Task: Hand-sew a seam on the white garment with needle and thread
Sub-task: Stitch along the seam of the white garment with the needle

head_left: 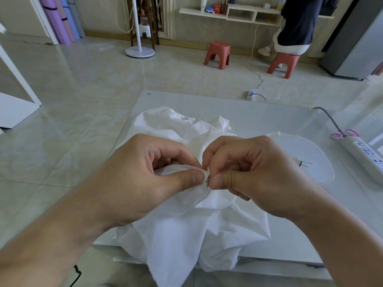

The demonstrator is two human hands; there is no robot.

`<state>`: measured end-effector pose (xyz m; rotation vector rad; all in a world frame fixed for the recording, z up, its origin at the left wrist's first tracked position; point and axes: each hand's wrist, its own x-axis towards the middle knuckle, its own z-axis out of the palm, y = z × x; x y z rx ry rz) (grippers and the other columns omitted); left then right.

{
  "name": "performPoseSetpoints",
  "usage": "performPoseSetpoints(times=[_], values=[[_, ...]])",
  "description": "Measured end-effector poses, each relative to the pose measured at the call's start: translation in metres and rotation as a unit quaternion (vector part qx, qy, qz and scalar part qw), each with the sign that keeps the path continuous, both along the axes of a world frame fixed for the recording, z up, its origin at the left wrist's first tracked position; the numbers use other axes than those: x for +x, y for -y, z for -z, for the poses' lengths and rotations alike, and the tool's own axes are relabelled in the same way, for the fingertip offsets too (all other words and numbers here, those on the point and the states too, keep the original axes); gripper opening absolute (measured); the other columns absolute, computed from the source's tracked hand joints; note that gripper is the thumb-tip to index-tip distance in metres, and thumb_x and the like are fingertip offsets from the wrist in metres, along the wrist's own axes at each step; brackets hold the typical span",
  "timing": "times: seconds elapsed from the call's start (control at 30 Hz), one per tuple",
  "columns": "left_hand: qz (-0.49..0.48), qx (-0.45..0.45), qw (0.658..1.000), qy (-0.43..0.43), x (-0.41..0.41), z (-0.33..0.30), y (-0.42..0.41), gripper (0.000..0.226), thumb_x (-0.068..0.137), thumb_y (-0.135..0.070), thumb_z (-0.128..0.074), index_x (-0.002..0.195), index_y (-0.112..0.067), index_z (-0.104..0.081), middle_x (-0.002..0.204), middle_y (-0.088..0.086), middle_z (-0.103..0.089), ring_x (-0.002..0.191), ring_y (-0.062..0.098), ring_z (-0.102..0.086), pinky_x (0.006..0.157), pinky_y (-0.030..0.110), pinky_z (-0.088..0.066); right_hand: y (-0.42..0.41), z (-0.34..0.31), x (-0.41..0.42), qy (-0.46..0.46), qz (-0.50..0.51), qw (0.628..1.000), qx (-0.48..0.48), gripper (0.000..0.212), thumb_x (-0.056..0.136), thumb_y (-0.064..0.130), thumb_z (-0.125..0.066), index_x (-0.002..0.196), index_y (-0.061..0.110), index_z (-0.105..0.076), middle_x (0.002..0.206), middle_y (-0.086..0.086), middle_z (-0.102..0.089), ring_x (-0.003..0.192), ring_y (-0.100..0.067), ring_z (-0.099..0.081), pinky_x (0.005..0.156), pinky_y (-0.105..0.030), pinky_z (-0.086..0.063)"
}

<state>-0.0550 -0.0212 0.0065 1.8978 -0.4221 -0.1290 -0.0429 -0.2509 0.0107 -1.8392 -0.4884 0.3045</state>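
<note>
Left hand (pixel 143 175) pinches a fold of the white garment (pixel 176 235) – right hand (pixel 255 172), at its 3 o'clock, pinches the needle (pixel 207 180) at that fold, above the tabletop (pixel 259 112).

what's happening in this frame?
A person is hand-sewing a white garment that lies bunched on a white table and spills over its near edge. The left hand pinches a small fold of the cloth between thumb and forefinger. The right hand pinches at the same fold, where a thin needle just shows; the thread is too fine to see. A clear plastic lid and a power strip lie to the right.
</note>
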Motion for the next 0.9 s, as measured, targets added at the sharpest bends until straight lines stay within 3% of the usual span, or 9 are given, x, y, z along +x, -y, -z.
performPoseSetpoints(times=[0.13, 0.23, 0.4, 0.63, 0.8, 0.9], values=[[-0.003, -0.010, 1.000, -0.003, -0.0001, 0.0011, 0.0007, 0.005, 0.079, -0.035, -0.081, 0.082, -0.035, -0.084, 0.084, -0.002, -0.081, 0.081, 0.015, -0.079, 0.080, 0.041, -0.064, -0.0033, 0.0016, -0.0011, -0.001, 0.014, 1.000, 0.011, 0.012, 0.077, -0.004, -0.083, 0.074, 0.005, -0.076, 0.100, -0.001, -0.072, 0.047, -0.012, -0.045, 0.049, -0.021, -0.039], [-0.007, -0.012, 1.000, -0.007, 0.0006, 0.0010, 0.0008, 0.004, 0.079, -0.035, -0.082, 0.082, -0.034, -0.084, 0.085, -0.002, -0.081, 0.083, 0.016, -0.079, 0.080, 0.039, -0.064, -0.0052, 0.0012, -0.0029, -0.010, 0.026, 0.999, 0.024, 0.017, 0.080, -0.011, -0.081, 0.073, 0.002, -0.074, 0.099, 0.000, -0.071, 0.045, -0.017, -0.044, 0.047, -0.023, -0.039], [-0.013, -0.052, 0.998, -0.035, 0.0020, -0.0049, -0.0018, 0.006, 0.077, -0.032, -0.086, 0.080, -0.027, -0.084, 0.083, 0.002, -0.081, 0.079, 0.016, -0.079, 0.072, 0.024, -0.060, -0.0071, -0.0029, -0.0067, -0.024, 0.047, 0.998, 0.027, 0.019, 0.086, -0.007, -0.078, 0.073, 0.007, -0.074, 0.101, 0.002, -0.073, 0.044, -0.019, -0.053, 0.050, -0.028, -0.044], [-0.027, -0.062, 0.996, -0.053, 0.0031, -0.0050, -0.0020, 0.012, 0.076, -0.033, -0.080, 0.084, -0.026, -0.085, 0.087, 0.003, -0.082, 0.083, 0.017, -0.079, 0.075, 0.026, -0.060, -0.0023, -0.0033, -0.0063, -0.045, 0.062, 0.996, 0.042, 0.021, 0.089, -0.017, -0.069, 0.083, 0.001, -0.075, 0.104, -0.001, -0.074, 0.057, -0.023, -0.063, 0.059, -0.031, -0.053], [-0.041, -0.080, 0.995, -0.049, 0.0031, -0.0071, -0.0021, 0.010, 0.076, -0.032, -0.080, 0.083, -0.026, -0.084, 0.084, 0.001, -0.081, 0.080, 0.011, -0.076, 0.074, 0.019, -0.058, 0.0001, -0.0031, -0.0034, 0.004, 0.107, 0.994, -0.009, 0.025, 0.087, -0.009, -0.077, 0.079, 0.015, -0.077, 0.104, 0.003, -0.071, 0.066, -0.025, -0.068, 0.060, -0.036, -0.055], [-0.045, -0.085, 0.994, -0.052, 0.0031, -0.0075, -0.0023, 0.012, 0.075, -0.034, -0.080, 0.083, -0.026, -0.085, 0.081, 0.000, -0.080, 0.078, 0.009, -0.075, 0.072, 0.017, -0.056, 0.0008, -0.0036, -0.0013, 0.025, 0.116, 0.992, -0.035, 0.027, 0.086, -0.004, -0.080, 0.077, 0.022, -0.078, 0.090, 0.002, -0.074, 0.071, -0.023, -0.069, 0.061, -0.035, -0.055]])
